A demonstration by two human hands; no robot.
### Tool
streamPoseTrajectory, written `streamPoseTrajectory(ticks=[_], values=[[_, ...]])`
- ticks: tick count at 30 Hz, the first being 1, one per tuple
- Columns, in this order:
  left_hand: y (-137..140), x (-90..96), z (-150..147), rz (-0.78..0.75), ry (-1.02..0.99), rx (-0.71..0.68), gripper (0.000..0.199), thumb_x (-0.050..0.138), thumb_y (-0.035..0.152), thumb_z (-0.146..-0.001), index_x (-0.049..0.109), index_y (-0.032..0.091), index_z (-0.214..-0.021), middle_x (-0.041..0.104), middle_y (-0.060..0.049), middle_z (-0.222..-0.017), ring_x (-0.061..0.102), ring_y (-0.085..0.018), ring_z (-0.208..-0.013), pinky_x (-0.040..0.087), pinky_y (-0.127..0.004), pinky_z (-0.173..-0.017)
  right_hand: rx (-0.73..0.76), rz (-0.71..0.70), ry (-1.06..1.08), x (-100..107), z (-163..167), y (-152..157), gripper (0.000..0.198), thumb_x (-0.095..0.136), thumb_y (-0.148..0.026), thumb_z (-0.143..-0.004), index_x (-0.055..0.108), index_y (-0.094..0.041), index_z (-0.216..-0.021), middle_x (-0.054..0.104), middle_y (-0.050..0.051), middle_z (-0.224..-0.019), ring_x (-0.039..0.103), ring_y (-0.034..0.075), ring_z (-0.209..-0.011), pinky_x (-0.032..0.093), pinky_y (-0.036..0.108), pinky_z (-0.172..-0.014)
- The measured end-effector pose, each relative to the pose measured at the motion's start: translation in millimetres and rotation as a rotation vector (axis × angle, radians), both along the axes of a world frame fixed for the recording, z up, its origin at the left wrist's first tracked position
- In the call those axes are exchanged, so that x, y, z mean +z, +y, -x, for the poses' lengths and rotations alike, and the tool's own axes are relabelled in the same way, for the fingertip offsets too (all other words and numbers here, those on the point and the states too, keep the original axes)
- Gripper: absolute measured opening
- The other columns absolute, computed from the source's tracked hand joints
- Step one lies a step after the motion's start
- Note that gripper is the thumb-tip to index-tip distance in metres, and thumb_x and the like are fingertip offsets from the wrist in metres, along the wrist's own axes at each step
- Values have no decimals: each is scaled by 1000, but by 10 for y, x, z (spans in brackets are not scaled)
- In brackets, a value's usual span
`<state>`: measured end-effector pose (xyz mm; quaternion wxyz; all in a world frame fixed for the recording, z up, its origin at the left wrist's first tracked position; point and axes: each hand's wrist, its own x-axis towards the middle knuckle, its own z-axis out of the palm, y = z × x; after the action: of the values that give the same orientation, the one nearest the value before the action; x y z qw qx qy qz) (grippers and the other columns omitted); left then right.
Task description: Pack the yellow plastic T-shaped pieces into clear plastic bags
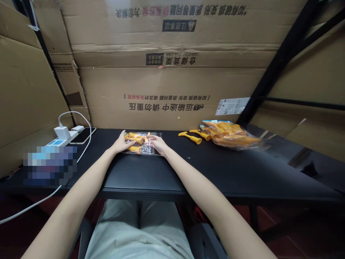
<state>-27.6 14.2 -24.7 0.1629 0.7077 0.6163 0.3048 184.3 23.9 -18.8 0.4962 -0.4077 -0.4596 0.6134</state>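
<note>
On the black tabletop in front of me lies a clear plastic bag (155,151) with several yellow-orange plastic pieces (137,138) in it, each with a stem and a flared, cup-like end. My left hand (120,144) grips the bag's left side, its thumb lying over the pieces. At the right part of the bag, my right hand (159,144) has its fingers bent onto the film, close to an orange tip (147,136). Whether those fingers also pinch that tip I cannot tell. To the right, loose yellow-orange pieces (192,138) lie on the table.
A larger clear bag (229,135) full of similar pieces lies at the right. At the left are a power strip (60,138) with a white charger (61,132), a white cable (90,133), a phone (83,136) and a blurred-out item (50,165). Cardboard (167,82) walls the back.
</note>
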Motion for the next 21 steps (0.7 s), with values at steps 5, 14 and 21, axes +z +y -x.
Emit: streamPoseTrajectory(ticks=[5, 14, 21], values=[[20, -4, 16, -10, 197, -69, 72, 47, 55, -81, 34, 16, -140, 27, -15, -150, 22, -28, -139, 21, -45, -111, -2, -16, -6, -18, 19, 25, 28, 54, 9, -63, 62, -14, -76, 66, 0, -73, 62, 8, -63, 50, 17, -60], [-58, 110, -47, 94, 420, -78, 56, 26, 52, -90, 36, 29, -140, 15, -3, -154, 10, -29, -142, 11, -63, -106, -460, -239, -388, 125, -496, 250, 24, 43, -4, -69, 61, -14, -82, 64, 6, -84, 63, 15, -77, 50, 31, -77], [-31, 119, 93, 106, 409, -43, 56, 27, 50, -89, 36, 29, -140, 13, -3, -154, 9, -30, -142, 9, -68, -103, -867, -106, -1274, 17, -1158, 245, 39, 46, -14, -76, 58, -12, -114, 48, 19, -129, 32, 33, -128, 25, 55, -99]])
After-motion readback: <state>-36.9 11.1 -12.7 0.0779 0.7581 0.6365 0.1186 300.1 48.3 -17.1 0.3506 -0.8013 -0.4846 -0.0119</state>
